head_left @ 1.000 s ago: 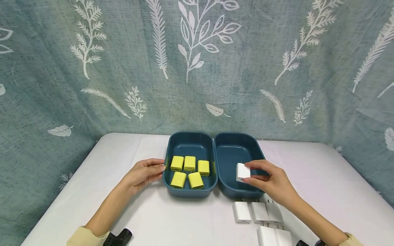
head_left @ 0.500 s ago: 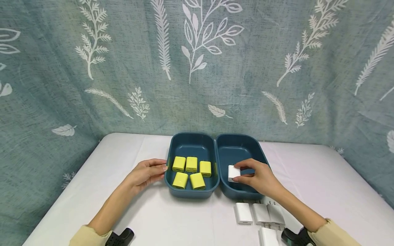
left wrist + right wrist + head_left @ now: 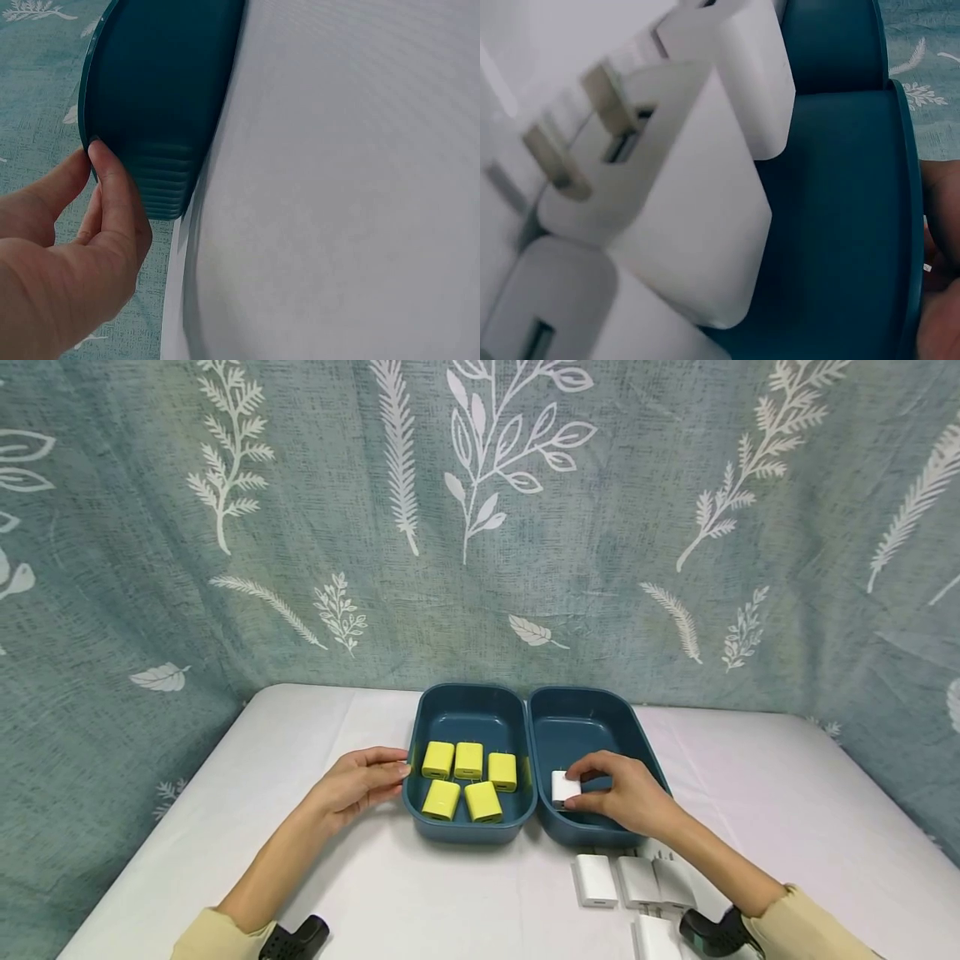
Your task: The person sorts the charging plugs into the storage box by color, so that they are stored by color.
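The left hand (image 3: 363,781) is relaxed, its fingers slightly bent and touching the side of the left box (image 3: 468,833). The right hand (image 3: 626,793) pinches a white charger (image 3: 565,788) between thumb and fingers, inside the right box (image 3: 588,833), near its left wall; whether it touches the bottom cannot be told. Between the hands, five yellow chargers (image 3: 468,760) lie in the left box. Nearer the person than the right hand, other white chargers (image 3: 596,881) lie on the table (image 3: 450,902). Beyond both hands hangs a leaf-patterned curtain (image 3: 480,635).
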Demonstrator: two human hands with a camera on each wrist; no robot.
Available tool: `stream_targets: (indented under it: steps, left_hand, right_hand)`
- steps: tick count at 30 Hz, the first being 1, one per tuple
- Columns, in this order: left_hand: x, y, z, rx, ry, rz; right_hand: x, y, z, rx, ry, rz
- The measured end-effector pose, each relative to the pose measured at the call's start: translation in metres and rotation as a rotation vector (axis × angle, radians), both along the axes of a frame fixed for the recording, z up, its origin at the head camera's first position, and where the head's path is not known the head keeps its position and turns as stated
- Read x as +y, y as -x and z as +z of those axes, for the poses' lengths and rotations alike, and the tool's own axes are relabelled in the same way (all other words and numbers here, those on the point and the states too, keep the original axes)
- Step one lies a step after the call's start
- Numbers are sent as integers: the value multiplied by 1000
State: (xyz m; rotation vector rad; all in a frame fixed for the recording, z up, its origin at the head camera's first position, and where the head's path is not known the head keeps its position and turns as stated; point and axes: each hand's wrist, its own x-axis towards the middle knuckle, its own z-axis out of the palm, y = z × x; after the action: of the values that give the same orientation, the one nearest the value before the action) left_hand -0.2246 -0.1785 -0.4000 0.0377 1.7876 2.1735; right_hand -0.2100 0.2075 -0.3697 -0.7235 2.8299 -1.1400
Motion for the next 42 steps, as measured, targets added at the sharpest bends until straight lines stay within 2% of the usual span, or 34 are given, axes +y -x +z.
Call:
stream_targets:
  steps: [13,21,26,31,38,42]
  left_hand:
    - [1,0,1,-5,-18,2]
    - [2,0,-1,-7,-15,-1]
    - [1,0,-1,-7,-23,3]
    - [1,0,0,-9,-17,6]
    - [1,-1,0,-8,-14,7]
    - [1,-1,0,-4,-14,9]
  right_hand:
    - [0,1,1,6,-43,18]
    - [6,-7,10,-27,22,34]
    - [12,-21,25,-36,103,29]
    - [21,-42,36,-9,141,21]
    - [45,-71,37,83,134,61]
    - [58,-83,36,99,109,55]
